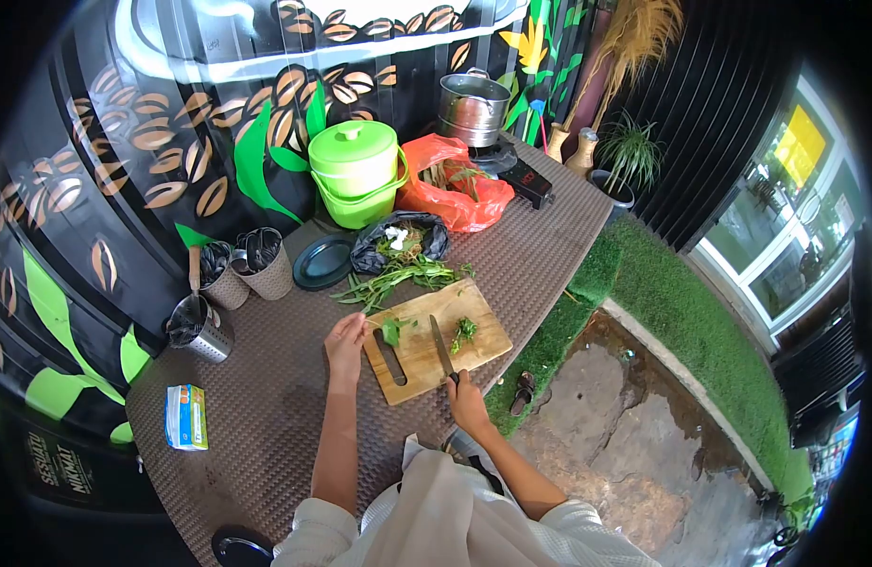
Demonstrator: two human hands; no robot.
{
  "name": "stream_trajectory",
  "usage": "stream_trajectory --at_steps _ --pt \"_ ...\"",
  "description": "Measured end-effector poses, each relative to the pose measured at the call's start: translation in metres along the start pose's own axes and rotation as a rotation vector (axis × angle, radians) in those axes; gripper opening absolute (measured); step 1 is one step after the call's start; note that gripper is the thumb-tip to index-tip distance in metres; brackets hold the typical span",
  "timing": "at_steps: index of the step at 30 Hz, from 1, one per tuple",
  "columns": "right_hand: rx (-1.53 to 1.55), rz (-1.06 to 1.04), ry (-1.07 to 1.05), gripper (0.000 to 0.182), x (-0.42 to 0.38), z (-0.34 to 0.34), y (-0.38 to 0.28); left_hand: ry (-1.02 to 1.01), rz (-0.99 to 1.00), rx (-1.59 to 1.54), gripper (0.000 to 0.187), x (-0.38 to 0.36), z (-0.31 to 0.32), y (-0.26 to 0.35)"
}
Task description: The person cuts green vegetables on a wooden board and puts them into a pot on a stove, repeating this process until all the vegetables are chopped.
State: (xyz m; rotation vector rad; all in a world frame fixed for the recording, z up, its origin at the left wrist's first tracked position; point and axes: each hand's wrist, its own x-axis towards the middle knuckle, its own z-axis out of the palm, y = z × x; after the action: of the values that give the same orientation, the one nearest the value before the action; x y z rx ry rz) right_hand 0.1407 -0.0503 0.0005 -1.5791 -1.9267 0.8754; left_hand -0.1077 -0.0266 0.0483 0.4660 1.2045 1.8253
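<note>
A wooden cutting board (pixel 485 326) with a slot handle lies on the brown woven-pattern table. My right hand (pixel 468 401) is wrapped round the handle of a knife (pixel 440 342), its blade pointing away from me over the middle of the board. At the board's left edge, the fingers of my left hand (pixel 345 340) pinch a leafy green sprig (pixel 391 330), whose leaves hang over the board. Right of the blade sits a small pile of cut greens (pixel 464 331). Beyond the board lies a bunch of long-stemmed leafy greens (pixel 398 281).
Behind the greens stand a black plastic bag (pixel 368 253) of scraps, a dark plate (pixel 322 263), a lidded green bucket (pixel 353 170) and a red plastic bag (pixel 483 208). A steel pot (pixel 474 109) is at the far end. Utensil holders (pixel 266 269) and a tissue pack (pixel 185 417) are left.
</note>
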Motion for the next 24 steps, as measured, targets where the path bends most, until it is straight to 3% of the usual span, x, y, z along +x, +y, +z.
stream_trajectory --at_steps 1,5,8,10,12,14,18,20,22,24 --pt "0.006 -0.004 -0.008 0.029 0.000 0.000 -0.002 0.013 -0.017 -0.162 0.018 0.000 0.001 0.002" --pt "0.045 -0.011 -0.004 0.030 -0.001 -0.002 -0.005 0.050 0.050 -0.136 0.016 -0.003 0.023 0.014" --pt "-0.017 0.004 -0.028 0.033 0.000 -0.004 0.000 -0.110 0.171 0.129 0.012 -0.002 0.033 0.009" --pt "-0.037 0.034 -0.026 0.033 0.001 -0.007 0.003 -0.339 0.305 0.411 0.012 0.002 0.039 -0.006" --pt "-0.057 0.064 -0.029 0.033 0.002 -0.009 0.004 -0.366 0.290 0.457 0.014 -0.005 0.050 -0.023" --pt "-0.115 0.071 0.009 0.032 0.007 -0.014 0.004 -0.554 0.197 0.599 0.020 -0.008 0.056 -0.043" --pt "-0.119 0.055 0.013 0.032 0.014 -0.018 0.005 -0.604 0.205 0.575 0.031 -0.011 0.064 -0.083" --pt "-0.125 0.055 0.003 0.031 0.016 -0.016 0.007 -0.635 0.554 0.840 0.040 -0.029 0.074 -0.067" --pt "-0.126 0.057 -0.009 0.031 0.017 -0.020 0.004 -0.614 0.579 0.796 0.039 -0.027 0.064 -0.071" --pt "-0.177 0.099 -0.089 0.032 0.019 -0.025 0.002 -0.490 0.761 1.106 0.035 -0.029 0.051 -0.065"
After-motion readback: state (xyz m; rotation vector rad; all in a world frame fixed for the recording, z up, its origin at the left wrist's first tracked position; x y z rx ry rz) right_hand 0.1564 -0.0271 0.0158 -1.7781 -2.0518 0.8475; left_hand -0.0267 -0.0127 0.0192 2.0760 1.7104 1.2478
